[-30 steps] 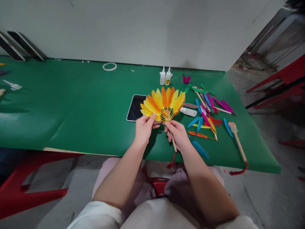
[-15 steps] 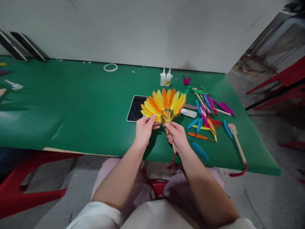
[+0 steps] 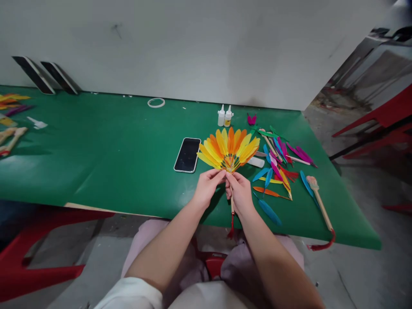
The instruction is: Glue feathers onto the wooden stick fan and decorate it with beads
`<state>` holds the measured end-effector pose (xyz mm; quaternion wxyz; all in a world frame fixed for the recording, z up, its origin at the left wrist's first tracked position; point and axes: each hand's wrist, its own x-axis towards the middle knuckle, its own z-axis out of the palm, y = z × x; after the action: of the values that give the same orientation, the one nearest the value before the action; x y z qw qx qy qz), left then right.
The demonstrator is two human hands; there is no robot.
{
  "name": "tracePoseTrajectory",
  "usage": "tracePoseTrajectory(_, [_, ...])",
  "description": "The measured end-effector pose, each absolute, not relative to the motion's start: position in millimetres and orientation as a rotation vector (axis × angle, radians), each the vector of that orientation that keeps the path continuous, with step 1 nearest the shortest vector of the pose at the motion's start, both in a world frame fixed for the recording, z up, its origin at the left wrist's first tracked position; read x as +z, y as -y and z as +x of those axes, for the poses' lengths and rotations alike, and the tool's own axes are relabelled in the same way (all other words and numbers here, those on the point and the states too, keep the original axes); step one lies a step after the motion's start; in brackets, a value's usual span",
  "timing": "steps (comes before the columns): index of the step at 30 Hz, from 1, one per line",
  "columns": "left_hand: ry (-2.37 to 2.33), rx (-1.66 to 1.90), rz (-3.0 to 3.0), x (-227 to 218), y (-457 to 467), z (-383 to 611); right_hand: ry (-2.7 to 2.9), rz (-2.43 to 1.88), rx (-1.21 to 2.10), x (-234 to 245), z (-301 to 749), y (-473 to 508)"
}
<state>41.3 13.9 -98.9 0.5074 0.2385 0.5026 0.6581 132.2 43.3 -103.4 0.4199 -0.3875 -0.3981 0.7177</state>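
Held up over the table's front part is a feather fan point(image 3: 230, 148) of yellow and orange feathers, spread in a half circle on a wooden handle with a red tassel hanging below. My right hand point(image 3: 240, 191) is closed around the top of the handle, thumb at the base of the feathers. My left hand point(image 3: 209, 185) pinches the fan's base from the left, its thumb close against the right thumb. The fingers hide most of the join between feathers and handle.
On the green table point(image 3: 112, 141) lie a phone point(image 3: 187, 155), two small glue bottles point(image 3: 224, 116) and a tape ring point(image 3: 156, 102). Loose coloured feathers point(image 3: 270, 180) are scattered at right, beside a wooden handle point(image 3: 322, 201) with red tassel. A red stool point(image 3: 48, 274) stands at left.
My left hand has moved from the fan's left-hand feathers to its base, beside my right thumb. The fan is now more upright. The whole view has shifted slightly.
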Motion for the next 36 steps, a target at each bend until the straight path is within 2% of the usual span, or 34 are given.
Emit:
tracePoseTrajectory(11, [-1.409, 1.696, 0.487, -92, -14, 25, 1.052, -1.059, 1.815, -102, 129, -42])
tracePoseTrajectory(36, [-1.394, 1.715, 0.458, -90, -12, 22, 1.038, -1.048, 1.887, -103, 129, -39])
